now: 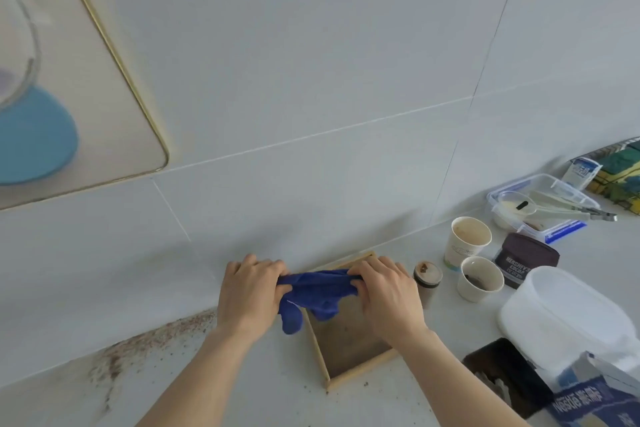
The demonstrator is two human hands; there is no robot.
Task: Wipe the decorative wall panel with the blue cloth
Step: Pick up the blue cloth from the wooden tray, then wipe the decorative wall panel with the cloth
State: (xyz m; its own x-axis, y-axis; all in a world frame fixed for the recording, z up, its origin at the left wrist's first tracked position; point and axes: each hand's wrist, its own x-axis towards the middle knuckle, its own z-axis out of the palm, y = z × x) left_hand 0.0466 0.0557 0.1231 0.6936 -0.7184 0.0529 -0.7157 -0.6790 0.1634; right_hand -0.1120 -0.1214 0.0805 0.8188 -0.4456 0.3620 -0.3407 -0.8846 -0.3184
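Note:
The blue cloth (317, 293) is bunched and stretched between both hands, low in the middle of the view above the counter. My left hand (247, 291) grips its left end, and my right hand (389, 291) grips its right end. A loose tail of cloth hangs down below my left hand. The decorative wall panel (114, 107), beige with a thin gold rim and a blue round shape, hangs on the tiled wall at the upper left, well away from both hands.
A shallow wooden tray (349, 357) lies under the hands. To the right stand two paper cups (467, 243), a small jar (427, 276), a dark cocoa tin (524, 258), a clear food box (540, 204) and a white tub (568, 315). Brown powder (145, 343) dirties the counter's left.

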